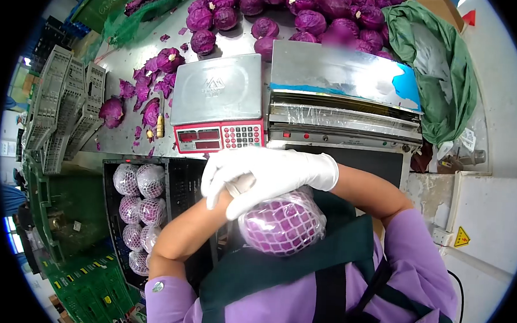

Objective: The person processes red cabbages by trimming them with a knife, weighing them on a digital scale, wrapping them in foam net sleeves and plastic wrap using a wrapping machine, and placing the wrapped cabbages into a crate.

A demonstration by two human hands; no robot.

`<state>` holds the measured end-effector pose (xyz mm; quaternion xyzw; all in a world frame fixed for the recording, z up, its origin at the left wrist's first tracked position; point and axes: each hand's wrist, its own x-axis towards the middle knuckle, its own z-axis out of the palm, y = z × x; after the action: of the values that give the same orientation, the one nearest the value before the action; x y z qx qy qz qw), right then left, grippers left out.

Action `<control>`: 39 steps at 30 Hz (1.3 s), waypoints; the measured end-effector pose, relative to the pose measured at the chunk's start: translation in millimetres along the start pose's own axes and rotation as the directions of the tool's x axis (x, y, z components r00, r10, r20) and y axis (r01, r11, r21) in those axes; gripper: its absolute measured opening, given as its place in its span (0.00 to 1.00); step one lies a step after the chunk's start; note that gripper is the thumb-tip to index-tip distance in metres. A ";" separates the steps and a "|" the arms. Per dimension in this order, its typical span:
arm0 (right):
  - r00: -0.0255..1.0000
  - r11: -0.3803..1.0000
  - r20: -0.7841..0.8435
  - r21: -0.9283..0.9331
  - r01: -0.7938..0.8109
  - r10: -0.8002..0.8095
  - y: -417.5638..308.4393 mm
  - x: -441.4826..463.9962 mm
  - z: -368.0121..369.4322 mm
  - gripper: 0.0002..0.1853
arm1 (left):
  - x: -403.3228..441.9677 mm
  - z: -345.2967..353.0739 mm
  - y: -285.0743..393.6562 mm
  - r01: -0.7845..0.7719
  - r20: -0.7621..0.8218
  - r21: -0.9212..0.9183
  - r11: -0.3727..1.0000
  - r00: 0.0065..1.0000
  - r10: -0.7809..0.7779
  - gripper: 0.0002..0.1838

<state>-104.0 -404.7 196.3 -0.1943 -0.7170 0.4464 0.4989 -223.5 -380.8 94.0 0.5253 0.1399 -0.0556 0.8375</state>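
And here the netted purple cabbage [283, 225] is sitting near, right of centre, against the dark green apron [336, 237]. The white-gloved right hand [266, 172] is arching over its far side, fingers curving downward, slightly apart, around the left wrist [223, 211]; whether they're pressing there, I can't tell. The left hand is hiding beneath that glove, so its fingers are giving nothing away.

Now, the handling: this round head is looking dense and fairly heavy, firm inside, with outer leaves likely to bruise. Shiny film is showing around the white mesh, so smooth gloves could be slipping; cupping it low from both sides would be the safer hold, the mesh adding some bite but not serving as a handle.

What's escaping us? The cabbage's underside is staying out of sight, and its far edge is disappearing behind the glove. The right arm is covering part of the wrapping machine [341, 119], while the left arm is cutting off the netted cabbages [139, 208] in the black crate [111, 213].
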 end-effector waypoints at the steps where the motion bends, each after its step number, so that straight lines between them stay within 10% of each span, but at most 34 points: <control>1: 0.984 0.981 0.128 0.139 -0.138 0.120 5.6 -9.1 -5.0 0.13 | -2.9 -1.6 -4.4 0.013 -0.030 -0.085 0.996 0.999 -0.015 0.20; 6: 0.633 0.531 -0.067 0.616 -0.582 0.772 49.6 -104.5 -17.9 0.26 | -29.4 -3.9 -7.9 0.006 -0.179 -0.458 0.889 0.979 -0.099 0.20; 8: 0.527 0.261 -0.078 0.923 -0.283 0.846 19.4 -98.8 -22.1 0.31 | -48.0 5.4 10.2 -0.062 -0.270 -0.753 0.655 0.937 -0.222 0.32; 10: 0.418 0.082 -0.052 0.995 -0.055 0.907 42.3 -106.0 -16.5 0.34 | -63.2 19.2 21.8 -0.205 -0.303 -0.703 0.681 0.953 -0.025 0.37; 12: 0.408 0.162 -0.167 0.986 0.045 0.897 54.0 -90.1 -7.9 0.32 | -55.9 28.0 16.4 -0.418 -0.457 -0.328 0.847 0.855 0.245 0.42; 16: 0.486 0.687 -0.579 0.724 -0.063 0.655 64.9 -49.0 -10.6 0.30 | -59.1 -25.6 44.8 -0.487 -0.642 -0.410 0.771 0.755 0.136 0.43; 18: 0.527 0.866 -0.690 0.345 -0.363 0.496 57.4 -51.2 -19.2 0.26 | -54.5 -47.9 69.7 -0.474 -0.760 0.101 0.874 0.531 0.376 0.44; 22: 0.457 0.819 -0.690 0.382 -0.428 0.561 65.5 -62.2 -26.8 0.22 | -25.6 -120.5 74.2 0.185 -0.573 0.819 0.543 0.258 0.778 0.55; 26: 0.427 0.789 -0.676 0.415 -0.453 0.601 66.6 -68.4 -23.3 0.21 | 1.5 -158.4 55.9 0.513 -0.512 0.813 0.276 0.404 0.758 0.56; 30: 0.362 0.768 -0.696 0.443 -0.463 0.620 65.2 -77.3 -29.2 0.20 | -25.6 -166.9 86.3 0.359 -0.556 0.830 0.427 0.594 0.581 0.54; 31: 0.341 0.770 -0.710 0.451 -0.452 0.616 63.6 -78.3 -31.2 0.20 | -34.0 -191.0 83.9 0.085 -0.523 0.809 0.581 0.554 0.648 0.52; 34: 0.318 0.761 -0.713 0.468 -0.449 0.625 55.9 -76.2 -34.6 0.20 | -70.6 -203.3 120.6 0.144 -0.732 0.680 0.719 0.205 0.650 0.40; 39: 0.322 0.747 -0.695 0.474 -0.466 0.643 48.0 -69.3 -30.1 0.19 | -111.8 -210.6 158.1 0.097 -0.831 0.550 0.830 -0.034 0.555 0.40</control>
<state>-55.6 -416.2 121.9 -0.5663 -0.2358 0.5076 0.6050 -329.3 -128.4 177.2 0.6027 0.5708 0.4438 0.3376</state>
